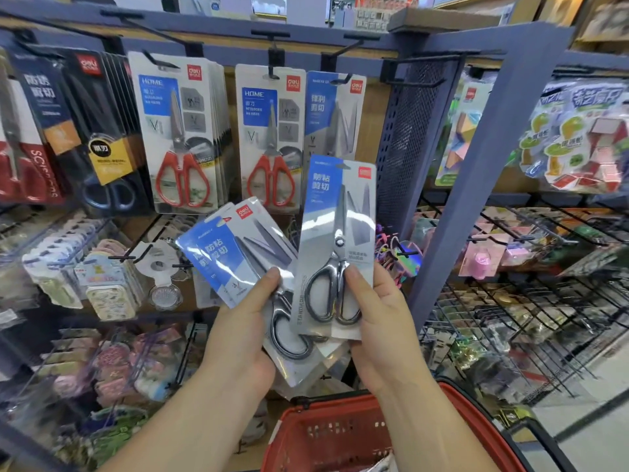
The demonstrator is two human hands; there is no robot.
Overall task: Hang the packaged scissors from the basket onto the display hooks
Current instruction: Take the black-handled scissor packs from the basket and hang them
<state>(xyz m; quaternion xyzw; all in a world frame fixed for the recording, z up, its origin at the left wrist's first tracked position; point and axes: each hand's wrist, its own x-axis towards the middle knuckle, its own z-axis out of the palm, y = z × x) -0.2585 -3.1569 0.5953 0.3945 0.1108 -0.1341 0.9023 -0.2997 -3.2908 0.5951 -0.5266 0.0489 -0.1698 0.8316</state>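
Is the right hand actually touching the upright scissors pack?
Touching. The head view shows the right hand gripping the upright pack, with its thumb pressed on the pack's front.

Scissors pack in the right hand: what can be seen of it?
The pack is a tall card, blue on the left, grey-white on the right, with a red logo at its top corner, under glossy clear plastic. Inside lie silver metal scissors, blades up, handles down. It stands nearly upright, on no hook. The right hand pinches its lower part, thumb on the front.
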